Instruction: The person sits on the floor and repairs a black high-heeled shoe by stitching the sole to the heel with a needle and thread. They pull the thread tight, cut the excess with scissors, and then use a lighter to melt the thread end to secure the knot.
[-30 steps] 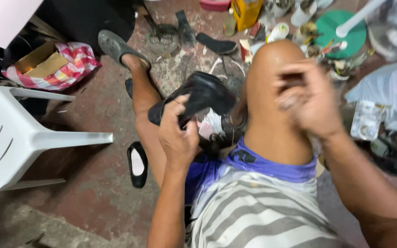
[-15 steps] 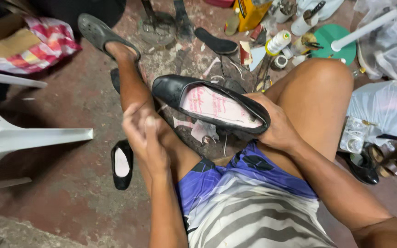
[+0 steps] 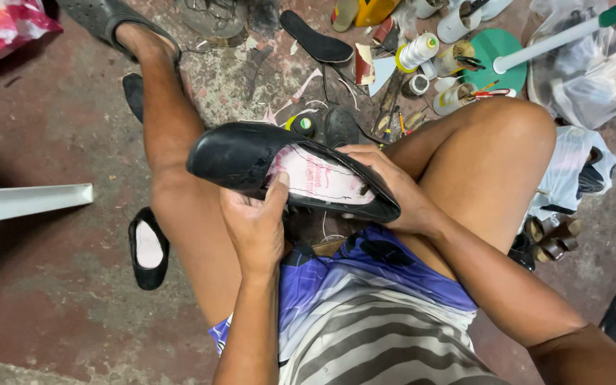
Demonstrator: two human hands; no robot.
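Black flat shoe (image 3: 251, 153) now lies across the lap, gripped by both hands — half a second ago only the right hand (image 3: 386, 185) held it; left hand (image 3: 254, 224) has joined, fingers curled underneath, thumb pressing the pink insole (image 3: 319, 175).

left hand (image 3: 254, 221) | now on black shoe (image 3: 240, 153) | thumb inside

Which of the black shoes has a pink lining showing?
The black shoe held in both hands; the flat shoe on the floor by the left leg shows white inside.
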